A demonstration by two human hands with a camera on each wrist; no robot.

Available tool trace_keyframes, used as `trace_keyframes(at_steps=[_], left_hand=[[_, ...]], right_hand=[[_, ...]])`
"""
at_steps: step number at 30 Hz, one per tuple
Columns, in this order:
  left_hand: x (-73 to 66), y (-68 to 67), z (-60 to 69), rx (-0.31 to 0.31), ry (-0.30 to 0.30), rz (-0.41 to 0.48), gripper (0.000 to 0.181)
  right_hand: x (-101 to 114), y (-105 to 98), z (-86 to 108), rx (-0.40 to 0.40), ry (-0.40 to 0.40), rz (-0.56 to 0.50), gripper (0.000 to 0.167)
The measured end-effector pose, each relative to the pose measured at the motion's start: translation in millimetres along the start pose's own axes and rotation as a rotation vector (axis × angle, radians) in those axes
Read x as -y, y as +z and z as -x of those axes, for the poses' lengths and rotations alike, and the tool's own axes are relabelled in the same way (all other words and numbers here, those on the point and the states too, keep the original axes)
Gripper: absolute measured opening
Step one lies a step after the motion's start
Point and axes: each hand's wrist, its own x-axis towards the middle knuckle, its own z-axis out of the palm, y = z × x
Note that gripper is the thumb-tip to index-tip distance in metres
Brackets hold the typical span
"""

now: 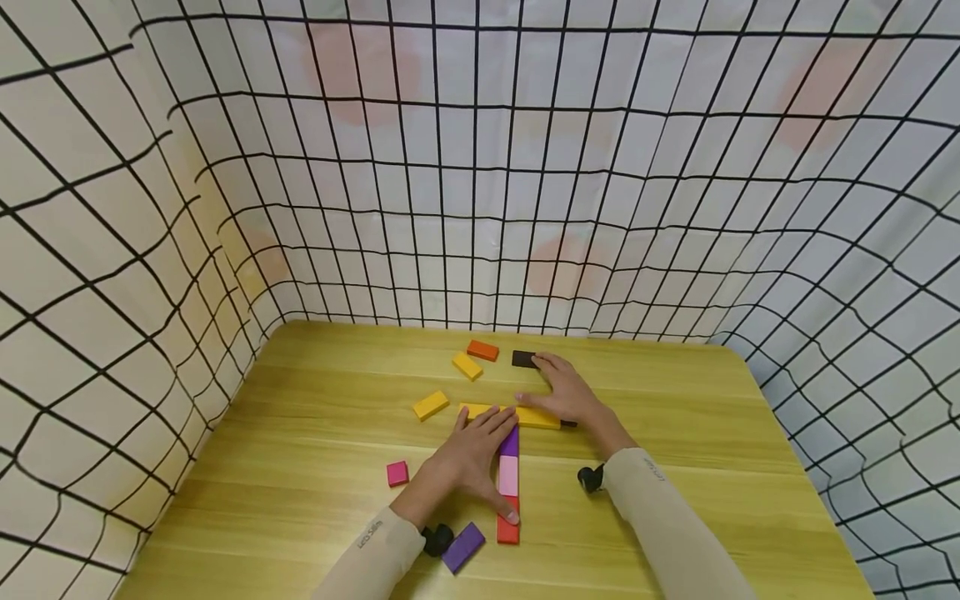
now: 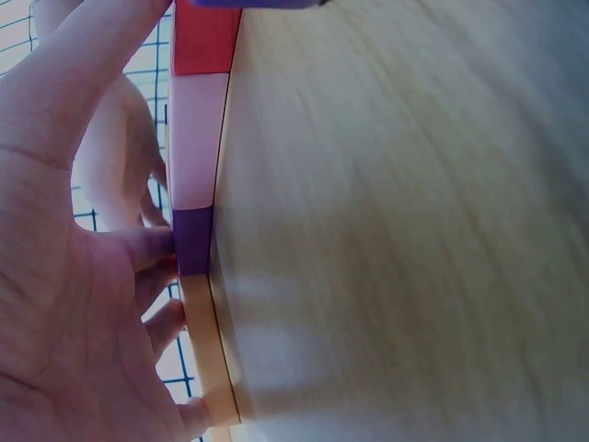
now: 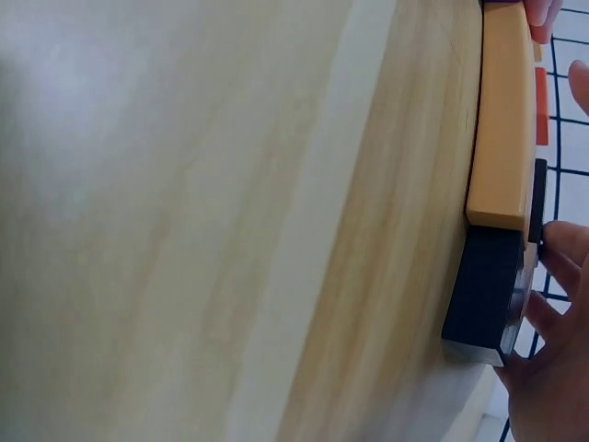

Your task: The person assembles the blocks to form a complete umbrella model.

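Note:
Blocks form a T on the table: a row of yellow blocks with a black block at its right end, and a stem of purple, pink and red blocks. My left hand lies spread over the stem, thumb on the red block, fingertips on the yellow row and purple block. In the left wrist view its fingers touch the purple block. My right hand is spread above the row's right half, fingertips at a separate black block; the right wrist view shows the end black block.
Loose on the table lie an orange block, two yellow blocks, a magenta block at the left and a purple block beside my left wrist. Black wire mesh stands around the table's back and sides.

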Motion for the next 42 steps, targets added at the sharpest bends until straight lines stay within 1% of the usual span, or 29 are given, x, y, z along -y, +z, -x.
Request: trace_keyframes(at_steps=[4,10,22,34,39,42], left_hand=[[-0.2,-0.9,0.2,-0.007,0.0,-0.006,0.151],[-0.8,-1.3,1.1,-0.017,0.005,-0.013,0.151],[-0.1,-0.8,1.4,-0.008,0.0,0.001,0.151],[0.6,-1.5,0.1,-0.004,0.007,0.037,0.151],[1.0,-0.7,-0.3,-0.008,0.009,0.036,0.151],[1.3,-0.5,-0.3,-0.008,0.011,0.033,0.152]], right_hand=[[2,-1,-0.3,-0.006,-0.016,-0.001,0.093],[2,-1,1.0,-0.007,-0.018,-0.001,0.09],[1,-1,6.0,0.019,-0.014,-0.031,0.09],[-2,-3,10.4,0.019,-0.052,-0.053,0.09],[-5,-2,10.2,0.025,-0.057,-0.059,0.091],[-6,-3,12.4,0.013,-0.065,-0.072,0.09]])
